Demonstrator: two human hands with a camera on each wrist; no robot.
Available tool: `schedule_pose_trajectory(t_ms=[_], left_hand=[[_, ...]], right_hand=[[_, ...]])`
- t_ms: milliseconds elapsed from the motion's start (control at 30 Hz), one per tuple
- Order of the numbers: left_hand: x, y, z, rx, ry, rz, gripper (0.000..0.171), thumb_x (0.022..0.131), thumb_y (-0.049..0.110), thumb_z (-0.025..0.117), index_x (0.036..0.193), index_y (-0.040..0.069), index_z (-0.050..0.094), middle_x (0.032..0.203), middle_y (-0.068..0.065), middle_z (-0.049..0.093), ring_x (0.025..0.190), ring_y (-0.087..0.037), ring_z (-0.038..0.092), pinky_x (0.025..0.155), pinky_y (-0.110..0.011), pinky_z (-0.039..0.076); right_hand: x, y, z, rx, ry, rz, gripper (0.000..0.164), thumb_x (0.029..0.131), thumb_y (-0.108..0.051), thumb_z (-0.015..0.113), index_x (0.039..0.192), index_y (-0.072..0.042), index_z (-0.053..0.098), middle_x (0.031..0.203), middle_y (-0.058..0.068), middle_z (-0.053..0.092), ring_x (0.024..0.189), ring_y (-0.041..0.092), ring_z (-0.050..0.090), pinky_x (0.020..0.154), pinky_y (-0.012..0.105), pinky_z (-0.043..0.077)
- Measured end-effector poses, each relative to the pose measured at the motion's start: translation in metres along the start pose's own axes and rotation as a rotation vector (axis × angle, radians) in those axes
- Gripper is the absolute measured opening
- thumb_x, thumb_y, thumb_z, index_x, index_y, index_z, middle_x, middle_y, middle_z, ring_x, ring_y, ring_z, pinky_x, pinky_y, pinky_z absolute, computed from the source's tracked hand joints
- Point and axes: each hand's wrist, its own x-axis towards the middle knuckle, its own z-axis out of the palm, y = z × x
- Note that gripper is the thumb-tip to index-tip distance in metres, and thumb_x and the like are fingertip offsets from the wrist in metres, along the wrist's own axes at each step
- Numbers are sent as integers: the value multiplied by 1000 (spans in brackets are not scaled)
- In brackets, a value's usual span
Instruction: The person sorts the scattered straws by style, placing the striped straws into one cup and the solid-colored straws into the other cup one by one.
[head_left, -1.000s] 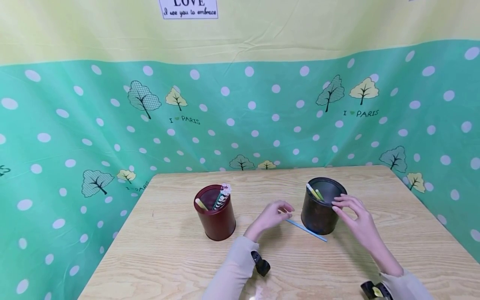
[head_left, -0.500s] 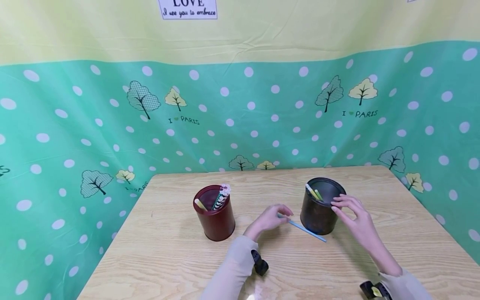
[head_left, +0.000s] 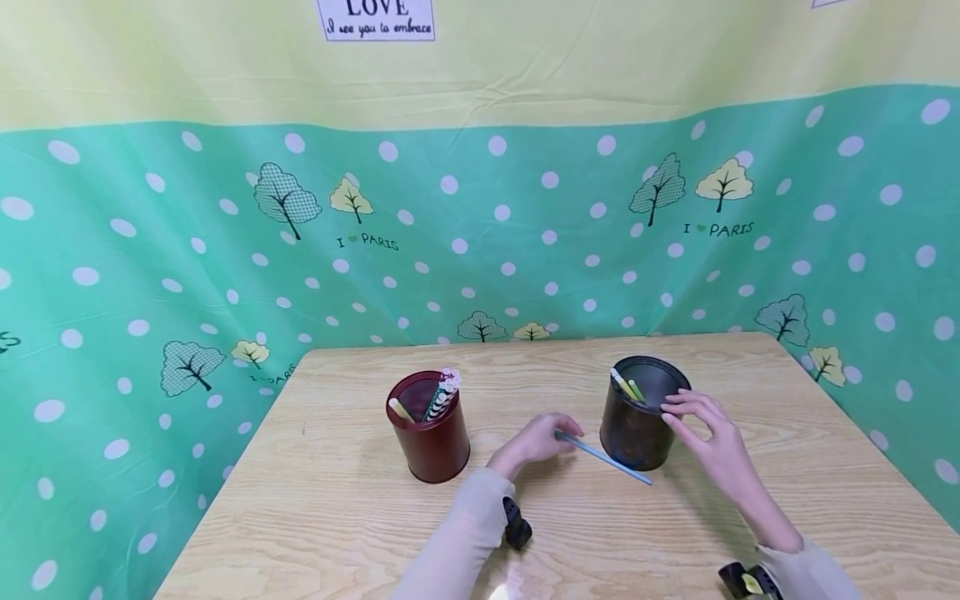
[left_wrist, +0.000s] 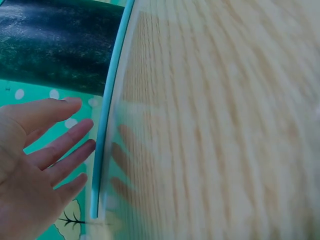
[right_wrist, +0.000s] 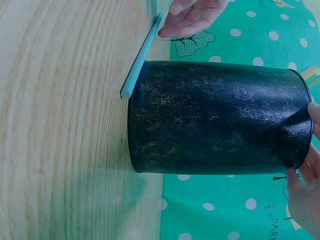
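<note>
A slim light-blue stick, pencil-like (head_left: pixel 611 462), lies on the table in front of a black can (head_left: pixel 633 433). My left hand (head_left: pixel 543 439) is at the stick's left end. In the left wrist view, the left fingers (left_wrist: pixel 75 160) are loosely extended, tips right beside the stick (left_wrist: pixel 106 112), not wrapped round it. My right hand (head_left: pixel 712 442) pinches the can's near-right rim between thumb and fingers; the right wrist view shows fingertips (right_wrist: pixel 294 180) at that rim. Inside the can stand several thin yellow and green sticks (head_left: pixel 628 387), one white-ended.
To the left stands a dark red can (head_left: pixel 438 450) with a pale yellow stick (head_left: pixel 400 410) and a dark patterned one with a flowery top (head_left: pixel 444 392). A green dotted curtain (head_left: pixel 420 275) hangs behind the wooden table (head_left: pixel 315 500).
My left hand has lowered slightly, and the left end of the blue stick has come into sight by its fingers. The right hand and the black can stay in place.
</note>
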Motion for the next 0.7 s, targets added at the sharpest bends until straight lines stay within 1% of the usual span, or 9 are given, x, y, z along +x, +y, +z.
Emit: schedule_pose_trajectory(t_ms=[100, 133, 167, 200, 267, 333, 367, 567, 700], left_hand=[[1, -1, 0, 14, 1, -2, 19, 76, 0, 65, 94, 5, 65, 90, -2, 64, 84, -9, 56, 76, -19, 40], [1, -2, 0, 19, 0, -4, 19, 76, 0, 65, 94, 5, 65, 89, -2, 64, 83, -9, 55, 75, -18, 40], [1, -2, 0, 24, -4, -5, 19, 76, 0, 65, 94, 5, 65, 89, -2, 64, 83, -9, 55, 75, -18, 40], [1, -2, 0, 28, -7, -6, 18, 76, 0, 65, 94, 5, 65, 89, -2, 64, 82, -10, 55, 74, -17, 40], [1, -2, 0, 38, -13, -2, 18, 76, 0, 65, 93, 4, 65, 89, -3, 63, 82, -10, 55, 72, -17, 40], [2, -3, 0, 51, -18, 4, 18, 76, 0, 65, 93, 4, 65, 88, -2, 63, 81, -10, 54, 71, -16, 39], [2, -4, 0, 56, -21, 5, 18, 76, 0, 65, 93, 4, 65, 88, -2, 63, 81, -10, 54, 71, -16, 39], [3, -6, 2, 112, -30, 17, 18, 74, 0, 67, 91, 6, 66, 86, 1, 63, 80, -7, 54, 72, -16, 40], [3, -6, 3, 128, -37, 21, 20, 73, -2, 67, 91, 6, 66, 85, 1, 64, 78, -5, 54, 72, -16, 41]], right_hand=[[0, 1, 0, -9, 2, -2, 18, 80, -18, 65, 96, -26, 65, 111, -7, 56, 116, 7, 39, 95, 11, 23], [1, -9, -3, 45, -15, -10, 17, 81, -17, 64, 97, -22, 65, 112, -4, 56, 117, 10, 39, 97, 14, 23], [0, -8, -3, 42, -19, -1, 16, 81, -16, 64, 97, -21, 65, 113, -3, 56, 117, 10, 39, 98, 15, 23], [-1, 7, 0, 38, -8, -14, 18, 81, -19, 64, 97, -24, 65, 113, -6, 56, 118, 10, 39, 98, 15, 23], [-2, 3, -1, 53, -17, -17, 17, 81, -17, 64, 97, -22, 65, 113, -5, 56, 118, 10, 38, 98, 15, 23], [-1, -8, -4, 78, -25, -27, 17, 82, -14, 62, 98, -20, 66, 113, -5, 56, 118, 7, 38, 98, 14, 22], [0, -9, -3, 37, -19, -16, 17, 81, -14, 63, 96, -20, 66, 112, -5, 56, 117, 5, 38, 96, 11, 22], [9, -88, -21, 75, -30, -9, 10, 81, -6, 62, 90, -5, 65, 105, 5, 57, 111, 0, 39, 92, 8, 24], [8, -80, -19, 73, -12, -22, 10, 80, -6, 63, 90, -9, 66, 105, 1, 58, 111, 1, 40, 92, 8, 24]])
